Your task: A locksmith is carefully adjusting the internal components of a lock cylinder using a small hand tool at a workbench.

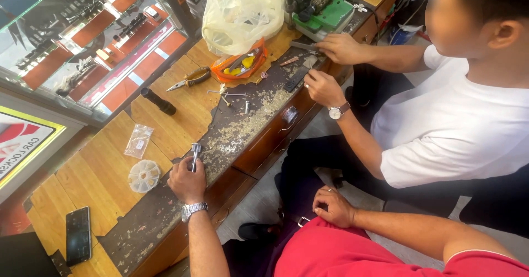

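Left hand (186,181) pinches metal key (195,154); right hand (333,206) rests on thigh.

Four hands are being seen, two wristwatches are being worn, and one phone (78,235), one pliers (190,79) and two plastic bags are being counted.

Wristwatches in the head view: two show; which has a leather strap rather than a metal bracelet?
The co-worker's watch, white dial on a brown strap. The metal-bracelet watch sits on the left hand gripping a small metal tool.
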